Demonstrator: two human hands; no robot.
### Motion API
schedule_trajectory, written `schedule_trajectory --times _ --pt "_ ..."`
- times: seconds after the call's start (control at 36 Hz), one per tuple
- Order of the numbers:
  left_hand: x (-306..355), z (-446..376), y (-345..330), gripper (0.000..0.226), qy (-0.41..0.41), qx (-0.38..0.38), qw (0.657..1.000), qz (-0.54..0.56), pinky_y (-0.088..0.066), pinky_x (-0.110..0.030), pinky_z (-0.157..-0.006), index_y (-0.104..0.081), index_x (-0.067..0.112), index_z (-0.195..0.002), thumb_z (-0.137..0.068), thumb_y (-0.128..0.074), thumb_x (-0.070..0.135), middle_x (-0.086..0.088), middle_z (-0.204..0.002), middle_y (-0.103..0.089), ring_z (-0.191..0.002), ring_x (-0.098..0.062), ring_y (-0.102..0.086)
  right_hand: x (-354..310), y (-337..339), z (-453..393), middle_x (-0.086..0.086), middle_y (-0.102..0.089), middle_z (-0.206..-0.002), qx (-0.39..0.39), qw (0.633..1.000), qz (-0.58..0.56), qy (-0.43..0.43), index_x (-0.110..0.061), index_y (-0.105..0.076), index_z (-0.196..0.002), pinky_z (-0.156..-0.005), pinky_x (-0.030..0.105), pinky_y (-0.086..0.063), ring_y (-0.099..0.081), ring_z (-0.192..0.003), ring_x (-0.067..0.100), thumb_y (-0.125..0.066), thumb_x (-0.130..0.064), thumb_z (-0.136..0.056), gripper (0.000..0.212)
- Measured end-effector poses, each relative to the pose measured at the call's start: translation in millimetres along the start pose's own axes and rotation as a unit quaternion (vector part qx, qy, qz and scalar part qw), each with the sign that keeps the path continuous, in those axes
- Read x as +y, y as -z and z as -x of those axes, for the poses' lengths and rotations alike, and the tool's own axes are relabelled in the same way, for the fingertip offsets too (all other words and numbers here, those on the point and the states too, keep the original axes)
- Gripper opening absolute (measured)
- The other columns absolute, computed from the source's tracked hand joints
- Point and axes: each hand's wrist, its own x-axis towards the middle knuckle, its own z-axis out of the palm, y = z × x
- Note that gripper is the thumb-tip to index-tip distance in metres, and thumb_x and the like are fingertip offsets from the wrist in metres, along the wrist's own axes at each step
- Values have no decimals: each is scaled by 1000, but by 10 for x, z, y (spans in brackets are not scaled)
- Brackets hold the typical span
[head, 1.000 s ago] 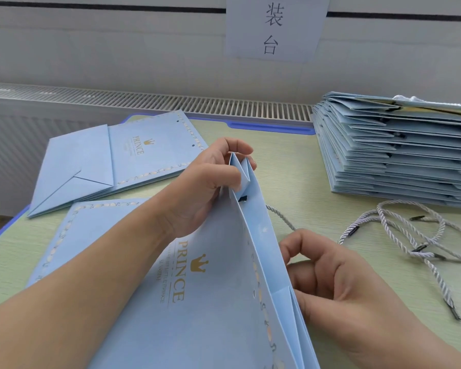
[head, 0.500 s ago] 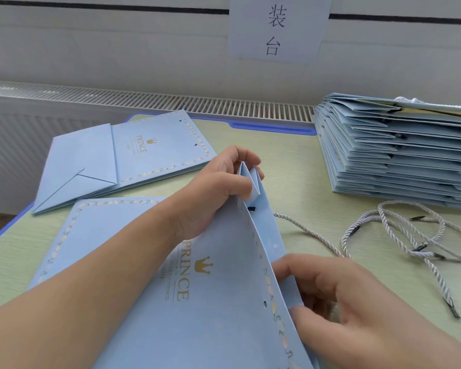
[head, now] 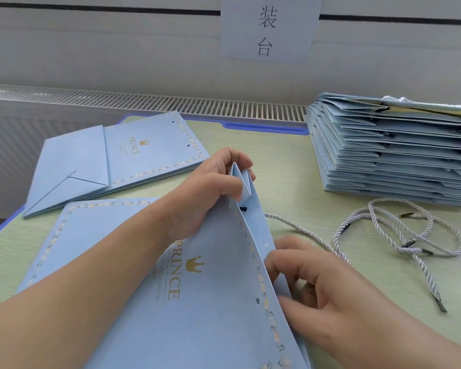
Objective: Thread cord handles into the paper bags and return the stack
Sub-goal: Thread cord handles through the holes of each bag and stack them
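A light blue paper bag (head: 197, 302) printed "PRINCE" stands tilted on its side in front of me. My left hand (head: 210, 187) grips its folded gusset at the far top corner and holds the mouth apart. My right hand (head: 320, 294) is at the mouth's near edge with curled fingers reaching into the opening; what they hold is hidden. A grey twisted cord (head: 301, 231) runs from a punched hole near the top corner to my right hand. Its dark tip (head: 242, 209) shows inside the mouth.
Another flat bag (head: 72, 235) lies under the one I hold, and a third (head: 112, 161) lies at the back left. A tall stack of bags (head: 394, 153) stands at the right. Loose cords (head: 402, 230) lie on the green table (head: 290, 161) before it.
My right hand has dropped down the bag's edge and its fingers have gone into the mouth. More cord has been drawn out to the right. My left hand keeps its hold.
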Motion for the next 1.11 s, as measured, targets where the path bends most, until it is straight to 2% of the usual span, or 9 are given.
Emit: schedule_trajectory --times 0.11,0.19,0.28,0.44,0.61,0.81,0.92,1.03,1.11 --pt "14 1 4 46 6 4 1000 13 -44 -20 -51 -52 16 -96 -52 -45 4 0 -88 -55 -64 -11 -53 47 -73 3 -34 -42 -116 66 997 -16 30 -29 -63 -79 -54 17 -34 -46 -58 7 -64 -24 -76 5" --pt "22 -7 19 45 7 12 1000 3 -42 -22 -54 -53 17 -95 -52 -44 5 1 -88 -55 -66 -13 -51 85 -117 19 -26 -40 -122 173 968 148 104 -32 -56 -80 -70 14 -38 -48 -95 3 -55 -35 -74 7" --pt "28 -15 27 45 8 16 1000 6 -41 -24 -57 -53 17 -94 -52 -44 5 1 -88 -55 -67 -14 -50 62 -123 22 -15 -49 -108 224 924 249 184 -31 -49 -82 -74 22 -36 -45 -92 7 -53 -27 -79 6" --pt "19 -6 24 45 7 17 1000 14 -39 -27 -58 -53 16 -94 -52 -44 3 0 -87 -56 -70 -16 -49 59 14 -3 -21 -57 -83 153 966 116 174 -35 -50 -91 -75 12 -38 -53 -81 0 -50 -37 -85 5" --pt "37 1 52 47 1 9 998 56 -45 -23 -52 -53 14 -95 -51 -43 1 1 -84 -57 -63 -15 -52 191 216 -97 -21 -60 -107 200 975 77 62 -45 -48 -113 -82 9 -38 -52 -109 5 -44 -54 -82 33" --pt "69 31 45 46 -15 -14 997 70 -47 -24 -54 -52 13 -95 -51 -42 1 -1 -86 -56 -63 -15 -53 192 187 -289 -27 -35 -141 77 986 146 8 -60 -7 -134 -112 16 -16 -25 -134 -5 -40 -22 -96 63" --pt "69 38 34 46 -18 -23 997 77 -47 -26 -57 -51 13 -95 -52 -41 0 -1 -86 -55 -63 -16 -53 173 134 -317 -40 -43 -108 56 980 189 25 -60 -11 -133 -101 14 -20 -31 -108 -19 -51 -21 -94 69" --pt "76 39 47 46 -18 -15 997 69 -43 -27 -59 -52 15 -93 -51 -42 1 1 -85 -56 -65 -14 -52 98 213 -284 -6 -61 -71 120 980 -157 9 -32 -54 -118 -80 24 -48 -60 -76 10 -58 -18 -76 44" --pt "61 32 45 47 -13 -10 998 67 -40 -29 -61 -53 15 -94 -50 -43 1 2 -83 -57 -65 -14 -51 115 419 -210 6 -54 -64 33 894 -447 2 -11 -57 -119 -71 31 -54 -59 -63 21 -69 -10 -74 46"
